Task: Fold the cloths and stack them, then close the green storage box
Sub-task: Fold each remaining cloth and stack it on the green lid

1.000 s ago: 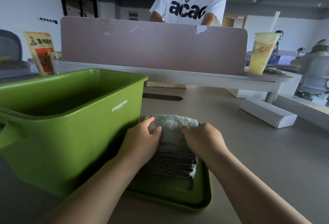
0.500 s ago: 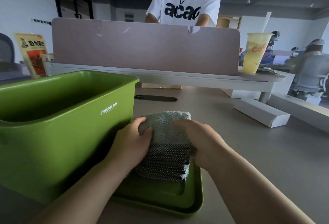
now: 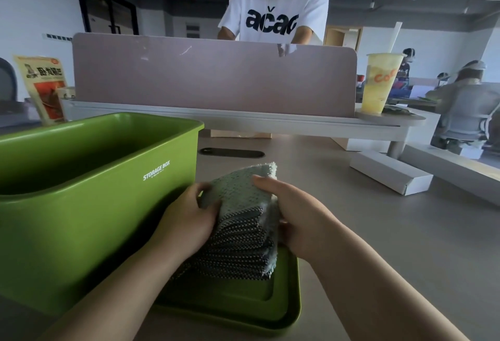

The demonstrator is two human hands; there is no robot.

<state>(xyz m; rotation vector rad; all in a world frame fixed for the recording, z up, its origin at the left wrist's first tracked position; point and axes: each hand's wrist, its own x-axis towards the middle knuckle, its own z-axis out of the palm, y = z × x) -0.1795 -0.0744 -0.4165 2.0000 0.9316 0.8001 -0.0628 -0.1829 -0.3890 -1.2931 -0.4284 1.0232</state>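
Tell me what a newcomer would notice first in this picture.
The big open green storage box fills the left side. Right beside it, at centre, the left hand and right hand grip a stack of folded cloths over the green lid lying on the desk. Behind the divider stands a person in a white T-shirt, with a yellow drink cup at right.

The cloth stack (image 3: 238,248) sits on the lid (image 3: 289,311), just right of the storage box (image 3: 81,232), with the divider (image 3: 211,80) behind.
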